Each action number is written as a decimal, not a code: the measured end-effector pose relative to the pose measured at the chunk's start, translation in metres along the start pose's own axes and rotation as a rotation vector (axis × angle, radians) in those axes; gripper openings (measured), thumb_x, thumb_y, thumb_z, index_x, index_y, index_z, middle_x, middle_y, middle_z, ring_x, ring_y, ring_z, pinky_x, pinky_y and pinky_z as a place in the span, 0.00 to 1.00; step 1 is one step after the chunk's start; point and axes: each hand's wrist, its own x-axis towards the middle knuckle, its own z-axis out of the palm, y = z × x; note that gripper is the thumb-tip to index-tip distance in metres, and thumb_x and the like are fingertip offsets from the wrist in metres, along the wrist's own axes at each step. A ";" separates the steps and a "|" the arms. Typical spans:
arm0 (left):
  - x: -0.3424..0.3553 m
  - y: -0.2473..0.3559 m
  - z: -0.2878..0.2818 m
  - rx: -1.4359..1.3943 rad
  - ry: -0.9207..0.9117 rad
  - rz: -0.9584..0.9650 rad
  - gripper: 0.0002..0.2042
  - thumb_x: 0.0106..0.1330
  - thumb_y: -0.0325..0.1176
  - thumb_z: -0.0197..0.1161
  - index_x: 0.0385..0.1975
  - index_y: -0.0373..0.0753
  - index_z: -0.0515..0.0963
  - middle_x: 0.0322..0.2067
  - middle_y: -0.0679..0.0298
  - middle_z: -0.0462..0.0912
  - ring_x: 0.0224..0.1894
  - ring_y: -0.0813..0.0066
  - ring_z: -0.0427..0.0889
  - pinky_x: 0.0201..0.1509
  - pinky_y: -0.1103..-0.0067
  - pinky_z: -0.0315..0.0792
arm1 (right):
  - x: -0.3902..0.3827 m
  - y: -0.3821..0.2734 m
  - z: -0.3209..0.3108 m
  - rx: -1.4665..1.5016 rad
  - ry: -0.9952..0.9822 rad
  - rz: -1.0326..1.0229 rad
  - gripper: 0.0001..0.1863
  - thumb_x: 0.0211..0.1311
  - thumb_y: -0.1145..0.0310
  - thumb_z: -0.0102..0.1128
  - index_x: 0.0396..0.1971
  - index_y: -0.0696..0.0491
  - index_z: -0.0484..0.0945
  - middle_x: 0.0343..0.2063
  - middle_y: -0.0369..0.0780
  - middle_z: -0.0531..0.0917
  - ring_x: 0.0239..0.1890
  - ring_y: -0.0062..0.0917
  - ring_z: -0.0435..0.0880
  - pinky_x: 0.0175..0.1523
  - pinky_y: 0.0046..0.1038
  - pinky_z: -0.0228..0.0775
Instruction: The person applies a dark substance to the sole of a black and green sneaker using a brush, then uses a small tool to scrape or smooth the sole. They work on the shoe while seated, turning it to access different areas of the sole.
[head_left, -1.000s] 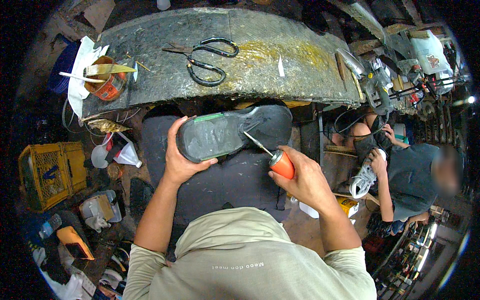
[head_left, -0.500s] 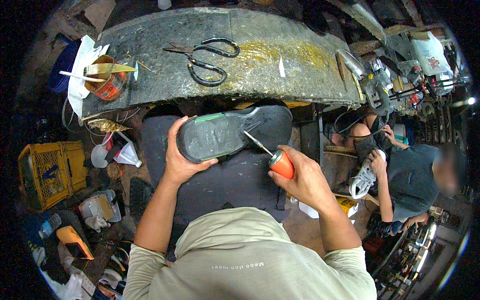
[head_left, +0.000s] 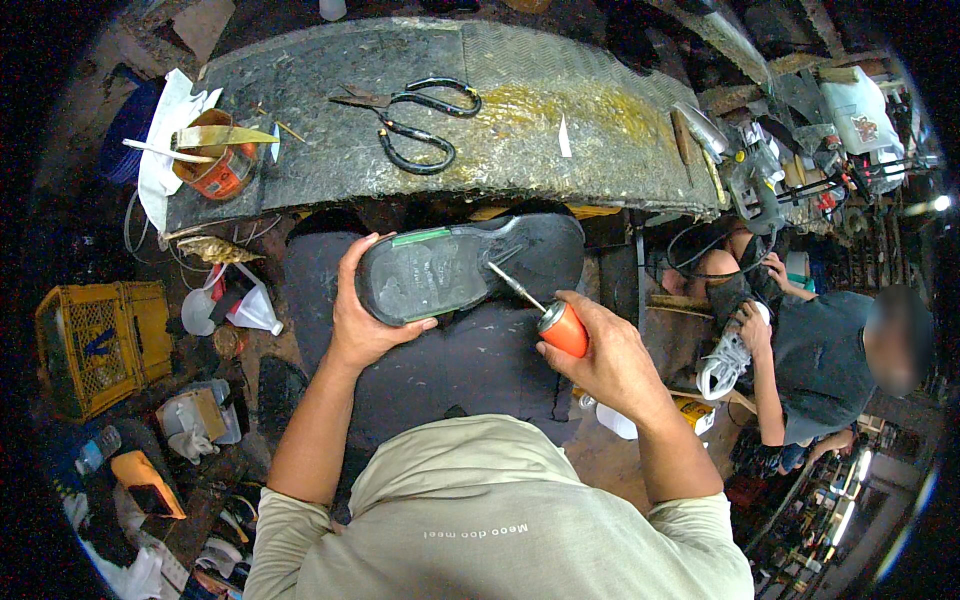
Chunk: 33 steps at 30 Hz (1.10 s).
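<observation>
Orange-handled tool [head_left: 566, 331] sits wrapped in right hand [head_left: 615, 352]; left hand [head_left: 358, 322] clasps black sole [head_left: 425, 278]. Brace it against slipping.

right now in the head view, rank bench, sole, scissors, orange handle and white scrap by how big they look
Largest to smallest:
1. bench
2. sole
3. scissors
4. orange handle, partly covered
5. white scrap

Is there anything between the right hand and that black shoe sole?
Only the orange-handled tool in the right hand: its metal shaft spans the gap to the black sole, near its narrow middle. Nothing else visible stands between them.
</observation>
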 end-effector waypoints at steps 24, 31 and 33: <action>-0.001 0.001 -0.001 0.046 0.003 0.002 0.58 0.35 0.36 0.90 0.71 0.38 0.59 0.65 0.51 0.72 0.67 0.58 0.73 0.73 0.65 0.65 | 0.003 -0.002 0.001 0.015 0.008 -0.014 0.32 0.56 0.62 0.76 0.59 0.60 0.76 0.48 0.56 0.85 0.52 0.50 0.85 0.59 0.42 0.77; 0.001 0.001 -0.001 0.048 0.001 0.018 0.59 0.35 0.35 0.90 0.71 0.38 0.58 0.65 0.50 0.72 0.67 0.58 0.74 0.73 0.65 0.65 | 0.004 0.001 0.002 0.008 -0.012 -0.020 0.34 0.59 0.56 0.73 0.62 0.56 0.75 0.52 0.54 0.84 0.54 0.49 0.84 0.59 0.44 0.77; 0.001 0.002 -0.001 0.067 0.001 0.030 0.59 0.35 0.35 0.90 0.71 0.38 0.58 0.65 0.50 0.72 0.67 0.58 0.74 0.73 0.65 0.65 | 0.005 0.001 0.003 0.000 -0.007 -0.024 0.34 0.59 0.56 0.73 0.62 0.56 0.75 0.53 0.54 0.84 0.54 0.49 0.84 0.60 0.44 0.77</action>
